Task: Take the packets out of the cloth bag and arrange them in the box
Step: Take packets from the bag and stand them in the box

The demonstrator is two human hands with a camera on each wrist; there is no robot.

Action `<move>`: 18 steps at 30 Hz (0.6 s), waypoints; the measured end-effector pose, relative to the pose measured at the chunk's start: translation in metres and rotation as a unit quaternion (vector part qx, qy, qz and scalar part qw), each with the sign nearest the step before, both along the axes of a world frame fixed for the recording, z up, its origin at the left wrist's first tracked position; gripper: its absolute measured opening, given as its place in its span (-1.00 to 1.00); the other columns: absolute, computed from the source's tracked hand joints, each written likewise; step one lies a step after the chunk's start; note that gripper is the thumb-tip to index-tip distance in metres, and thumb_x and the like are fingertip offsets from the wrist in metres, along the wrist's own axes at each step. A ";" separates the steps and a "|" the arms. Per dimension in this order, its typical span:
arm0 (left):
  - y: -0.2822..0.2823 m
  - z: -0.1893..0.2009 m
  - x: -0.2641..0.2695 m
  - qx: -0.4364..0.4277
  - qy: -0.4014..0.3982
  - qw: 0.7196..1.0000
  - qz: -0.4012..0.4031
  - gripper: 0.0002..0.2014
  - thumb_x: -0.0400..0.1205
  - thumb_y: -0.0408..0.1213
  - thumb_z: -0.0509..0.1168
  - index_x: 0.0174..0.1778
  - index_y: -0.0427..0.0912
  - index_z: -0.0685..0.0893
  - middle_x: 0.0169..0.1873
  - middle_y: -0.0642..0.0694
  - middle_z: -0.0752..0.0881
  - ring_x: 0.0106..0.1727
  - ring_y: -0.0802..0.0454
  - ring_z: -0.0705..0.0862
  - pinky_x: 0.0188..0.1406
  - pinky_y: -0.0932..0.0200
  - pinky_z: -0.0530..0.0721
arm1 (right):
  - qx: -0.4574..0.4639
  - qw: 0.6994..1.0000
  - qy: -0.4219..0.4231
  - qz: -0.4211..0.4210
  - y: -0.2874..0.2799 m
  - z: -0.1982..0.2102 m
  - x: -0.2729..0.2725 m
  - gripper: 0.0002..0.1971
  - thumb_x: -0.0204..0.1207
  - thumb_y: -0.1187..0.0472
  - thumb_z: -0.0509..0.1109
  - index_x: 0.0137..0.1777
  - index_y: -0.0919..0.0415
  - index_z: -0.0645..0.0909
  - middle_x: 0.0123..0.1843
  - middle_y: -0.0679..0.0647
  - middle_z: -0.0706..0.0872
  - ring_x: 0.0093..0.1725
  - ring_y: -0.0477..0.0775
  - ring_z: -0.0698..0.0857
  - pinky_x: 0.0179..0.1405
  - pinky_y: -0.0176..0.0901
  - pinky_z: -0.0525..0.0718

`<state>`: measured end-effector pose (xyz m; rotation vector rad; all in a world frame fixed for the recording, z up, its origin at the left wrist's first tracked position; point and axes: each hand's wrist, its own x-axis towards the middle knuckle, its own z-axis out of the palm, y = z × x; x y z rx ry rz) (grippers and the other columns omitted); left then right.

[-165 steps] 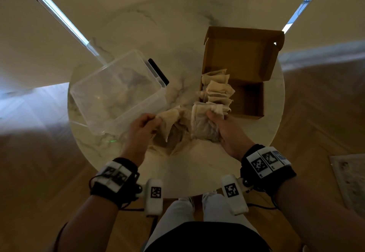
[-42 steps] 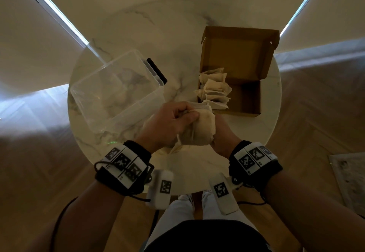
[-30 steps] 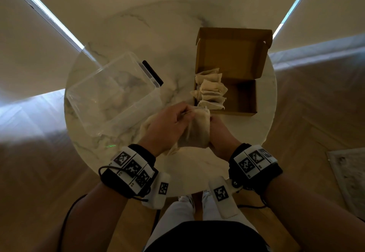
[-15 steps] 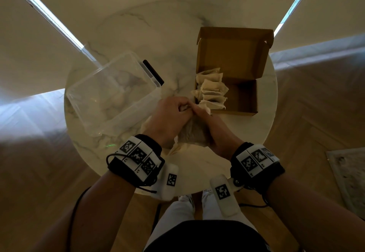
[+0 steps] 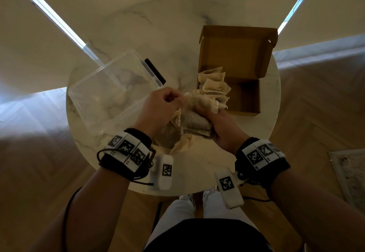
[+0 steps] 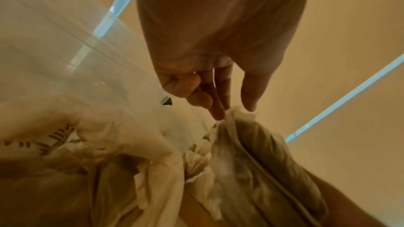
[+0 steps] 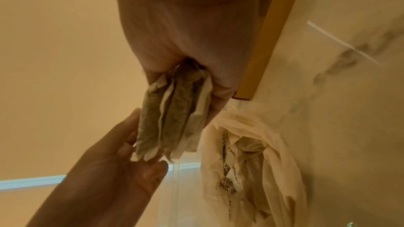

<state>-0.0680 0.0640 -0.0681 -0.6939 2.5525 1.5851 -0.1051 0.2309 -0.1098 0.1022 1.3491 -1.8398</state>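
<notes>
My right hand (image 5: 207,113) grips a bundle of several tan packets (image 5: 195,122) just above the near left corner of the cardboard box (image 5: 245,97). In the right wrist view the packets (image 7: 170,118) hang fanned out from my fist. The thumb and forefinger of my left hand (image 5: 173,98) pinch the bundle's upper edge (image 6: 236,112). The crumpled cloth bag (image 5: 173,141) lies on the table under both hands, its printed side showing (image 7: 251,161). More packets (image 5: 214,86) stand in a row in the box's left half.
A clear plastic container (image 5: 110,94) sits at the left, close to my left hand, with a black object (image 5: 155,70) behind it. The box lid (image 5: 235,54) stands open at the back. The round marble table (image 5: 197,176) ends just behind my wrists.
My left hand has slid off the top of the bundle to its upper left edge. The right hand has shifted the bundle slightly toward the box corner.
</notes>
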 end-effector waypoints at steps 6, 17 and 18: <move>0.017 -0.003 -0.002 -0.071 0.051 0.995 -0.042 -0.92 0.61 -0.15 0.37 -0.19 -0.01 0.72 -0.31 0.12 0.69 -0.23 0.25 0.65 -0.24 0.42 0.56 | -0.024 0.999 0.022 0.006 0.002 0.001 -0.002 -0.73 0.72 0.15 0.24 0.28 0.26 0.64 0.18 0.31 0.77 0.15 0.29 0.77 0.17 0.24 0.72; -0.019 -0.042 0.019 -0.052 -0.200 0.978 -0.003 -0.90 0.60 -0.20 0.36 -0.19 -0.11 0.71 -0.33 -0.05 0.69 -0.30 0.03 0.63 -0.33 0.19 0.59 | 0.040 0.996 -0.035 -0.073 0.016 -0.015 -0.016 -0.55 0.69 -0.02 0.26 0.48 0.19 0.50 0.33 0.20 0.72 0.28 0.21 0.73 0.27 0.21 0.69; -0.018 -0.051 0.023 -0.064 -0.229 0.971 -0.025 -0.90 0.58 -0.20 0.37 -0.22 -0.10 0.72 -0.34 -0.03 0.68 -0.25 -0.01 0.66 -0.28 0.12 0.63 | 0.035 0.996 -0.045 -0.072 0.017 -0.015 -0.018 -0.54 0.70 -0.03 0.24 0.49 0.20 0.49 0.34 0.22 0.71 0.29 0.23 0.73 0.29 0.24 0.67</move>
